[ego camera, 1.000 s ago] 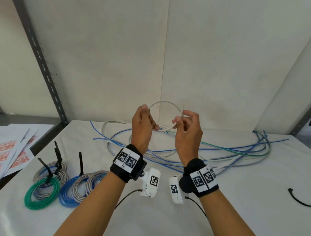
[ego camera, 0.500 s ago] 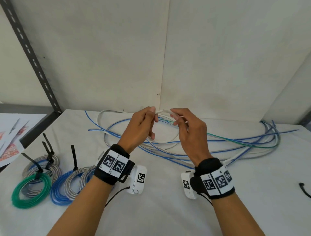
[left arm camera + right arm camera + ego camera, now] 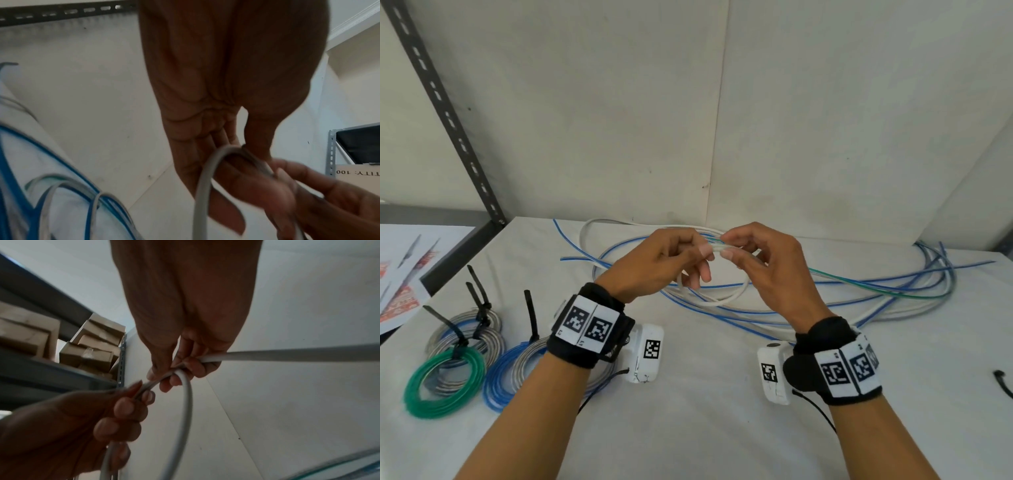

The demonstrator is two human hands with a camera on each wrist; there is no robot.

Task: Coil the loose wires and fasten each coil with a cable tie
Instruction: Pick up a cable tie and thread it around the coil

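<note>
**White wire held in a loop between both hands above the table**

Far left, printed sheets (image 3: 400, 281) lie on a separate surface. On the left part of the white table (image 3: 705, 428), finished coils lie flat: a green coil (image 3: 443, 385), grey coils (image 3: 465, 334) behind it and a blue coil (image 3: 500, 380) just beside, each bearing a black cable tie (image 3: 530, 315) whose tail stands upright.

The left hand (image 3: 657, 263) is raised above the table, thumb and fingers pinching the white wire (image 3: 717, 301). The left wrist view shows that wire arching over the fingers (image 3: 207, 162) and dropping away below.

The right hand (image 3: 767, 263), close beside the left, fingertips nearly meeting it, also pinches the white wire. The right wrist view shows its fingers (image 3: 193, 368) curled round the wire, with one strand running off to the side and a loop curving down.

Behind and right of the hands, loose wires (image 3: 893, 291), blue, white and one green, lie spread on the table. At the far right edge lies a separate black cable tie (image 3: 1005, 382).
</note>
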